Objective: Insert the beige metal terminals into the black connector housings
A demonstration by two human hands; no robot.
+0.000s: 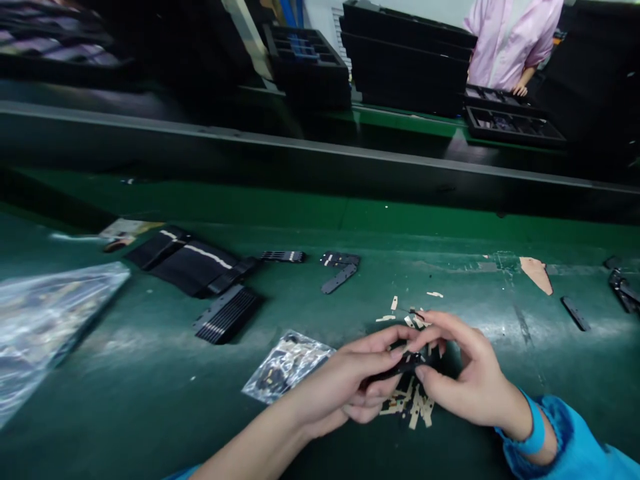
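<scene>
My left hand (357, 380) is closed round a small black plastic part (400, 367), thumb on top and fingers beneath. At the part's right end is my right hand (465, 373), its thumb and fingers bent round that end. Whether the right fingers also pinch a smaller piece cannot be made out. Under both hands lies a loose heap of small cream-coloured flat pieces (423, 407). A few more cream pieces (394, 303) are scattered just beyond the fingers. Left of my left hand rests a clear plastic bag (287, 367) with small dark parts inside.
Stacked black parts (230, 313), a black slatted bundle (185, 260) and loose black strips (340, 273) lie left and ahead. A larger clear bag (45, 320) is at far left. Beyond the raised ledge (300, 143) stand black trays (410, 60) and a person in pink (515, 43).
</scene>
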